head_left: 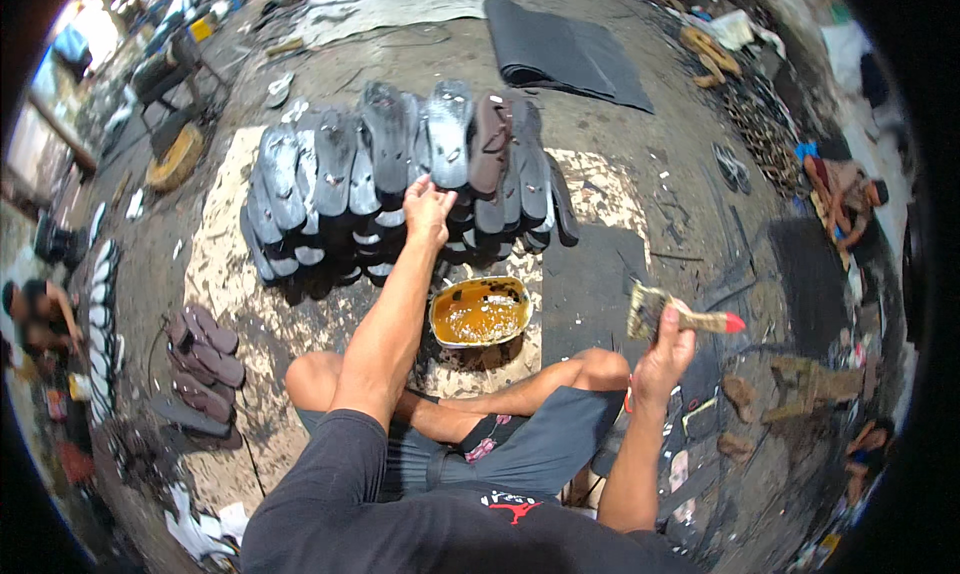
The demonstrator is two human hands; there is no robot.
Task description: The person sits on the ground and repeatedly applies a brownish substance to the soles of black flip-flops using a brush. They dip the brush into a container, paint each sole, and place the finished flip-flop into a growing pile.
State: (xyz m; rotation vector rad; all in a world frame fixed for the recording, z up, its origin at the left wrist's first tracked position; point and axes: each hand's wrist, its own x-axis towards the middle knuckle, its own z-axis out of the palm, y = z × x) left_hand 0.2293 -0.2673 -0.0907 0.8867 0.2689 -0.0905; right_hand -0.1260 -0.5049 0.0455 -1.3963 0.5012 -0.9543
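My left hand (428, 214) reaches to the near end of a grey rubber flip-flop sole (450, 132), its fingers closed at the heel edge. That sole lies in a stacked pile of dark soles, beside a brown flip-flop (490, 146) with straps. In my raised right hand (664, 359) is a paintbrush (708, 322), gripped by its wooden handle with a red tip. Its stained bristles point left, apart from everything else. Between my hands, in front of my crossed legs, stands a tub (433, 324) of amber liquid.
Brown flip-flops (212, 362) lie to my left. A stained pale sheet (245, 309) and a dark mat (590, 274) cover the floor. Behind the pile lies folded black sheeting (565, 54). Other people (845, 199) sit at the right and left edges.
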